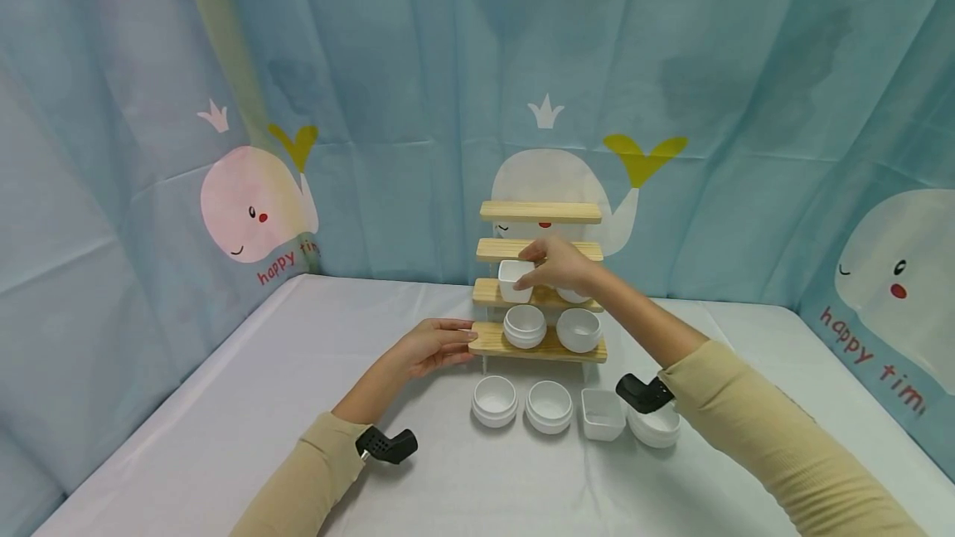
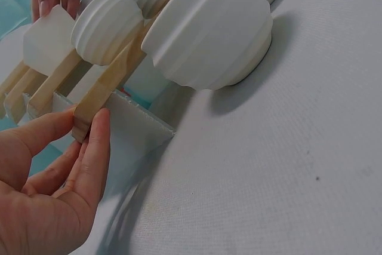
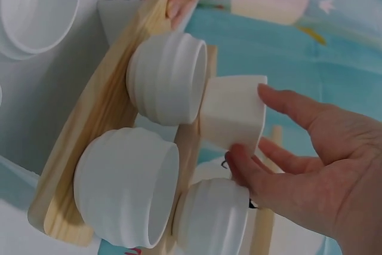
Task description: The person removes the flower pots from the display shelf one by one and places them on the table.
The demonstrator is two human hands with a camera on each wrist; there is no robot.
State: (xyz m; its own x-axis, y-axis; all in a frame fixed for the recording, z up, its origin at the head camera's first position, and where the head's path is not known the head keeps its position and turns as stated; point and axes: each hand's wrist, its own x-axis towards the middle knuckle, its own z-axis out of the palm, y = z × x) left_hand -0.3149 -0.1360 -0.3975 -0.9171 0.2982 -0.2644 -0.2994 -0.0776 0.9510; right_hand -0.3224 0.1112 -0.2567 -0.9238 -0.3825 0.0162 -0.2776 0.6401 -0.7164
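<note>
The right hand [image 1: 559, 265] pinches the square cup [image 1: 514, 281] on the rack's [image 1: 537, 344] second step; the left hand [image 1: 433, 348], fingers straight, steadies the bottom step's left end.

Matt white cups [image 1: 525, 326], pale wooden shelves [image 1: 540, 211]
</note>
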